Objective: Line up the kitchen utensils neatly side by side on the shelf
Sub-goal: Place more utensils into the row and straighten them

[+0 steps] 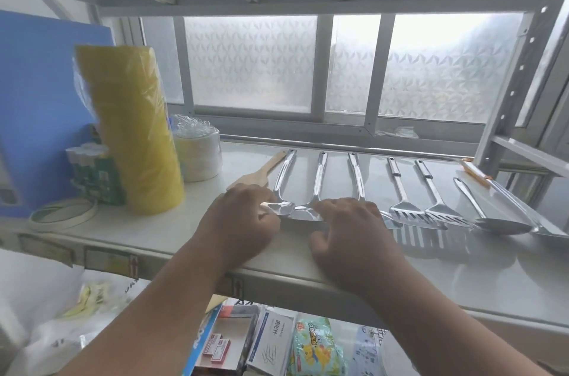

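The white shelf carried a row of utensils with their handles pointing toward the frosted window at 12 o'clock and their working ends toward the front edge. From 9 o'clock to 3 o'clock the row ran: a wooden spatula, three steel utensils with long polished handles, two slotted turners lying near each other, a large steel spoon, and a last steel utensil with a wooden grip, tilted more steeply than the rest and reaching toward the shelf post at 2 o'clock.

Both hands rested on the shelf at the heads of the three polished utensils. The left hand covered the blade of the wooden spatula, and its fingers lay curled together against the head of the first steel utensil; whether they pinched it could not be told. The right hand lay palm down, its fingers loosely spread over the heads of the second and third steel utensils, pressing rather than clamping.

At 9 o'clock of the hands stood a tall yellow wrapped roll, with a stack of clear plastic lids just beside it, a green box, a blue panel and a white ring. Below the shelf, packets and boxes lay on a lower level.
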A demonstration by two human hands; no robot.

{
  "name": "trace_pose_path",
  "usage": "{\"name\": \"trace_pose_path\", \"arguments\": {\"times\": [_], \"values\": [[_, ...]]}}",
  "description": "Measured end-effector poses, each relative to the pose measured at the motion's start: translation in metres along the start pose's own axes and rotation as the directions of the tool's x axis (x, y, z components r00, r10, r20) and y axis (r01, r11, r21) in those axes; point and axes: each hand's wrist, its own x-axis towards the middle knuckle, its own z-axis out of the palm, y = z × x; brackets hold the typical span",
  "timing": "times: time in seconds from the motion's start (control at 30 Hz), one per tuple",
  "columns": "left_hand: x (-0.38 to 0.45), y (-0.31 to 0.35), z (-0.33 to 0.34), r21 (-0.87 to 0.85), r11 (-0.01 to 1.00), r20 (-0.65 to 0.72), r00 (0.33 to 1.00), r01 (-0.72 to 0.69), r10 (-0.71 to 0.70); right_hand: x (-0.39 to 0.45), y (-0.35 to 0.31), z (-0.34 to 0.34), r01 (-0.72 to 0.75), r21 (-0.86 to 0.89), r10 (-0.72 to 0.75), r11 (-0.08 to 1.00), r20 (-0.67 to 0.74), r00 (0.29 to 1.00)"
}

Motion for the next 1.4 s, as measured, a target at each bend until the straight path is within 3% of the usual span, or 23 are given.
{"name": "trace_pose_path", "arguments": {"times": [0.2, 0.37, 0.5, 0.73, 0.97, 1.4], "values": [[0.043, -0.017, -0.035, -0.040, 0.997, 0.015, 0.997, 0.071, -0.070, -0.004, -0.002, -0.001, 0.056, 0.024, -0.054, 0.998, -0.070, 0.996], [0.089, -0.048, -0.032, 0.065, 0.991, 0.196, 0.973, 0.114, -0.125, -0.002, -0.003, 0.001, 0.049, 0.017, -0.047, 0.999, -0.090, 0.995], [0.092, -0.072, -0.013, 0.030, 0.991, 0.299, 0.945, 0.131, -0.134, -0.002, -0.004, 0.001, 0.030, 0.009, -0.029, 1.000, -0.085, 0.996], [0.090, -0.095, -0.010, -0.040, 0.982, 0.175, 0.969, 0.187, -0.177, 0.000, -0.006, 0.002, -0.008, -0.020, 0.008, 1.000, 0.036, 0.999], [0.091, -0.097, -0.011, -0.040, 0.977, 0.112, 0.972, 0.210, -0.205, -0.001, -0.005, 0.003, -0.032, -0.018, 0.033, 0.999, 0.047, 0.998], [0.086, -0.092, -0.014, -0.060, 0.970, 0.133, 0.965, 0.237, -0.228, -0.003, -0.005, 0.001, -0.052, -0.008, 0.053, 0.999, 0.053, 0.997]]}}
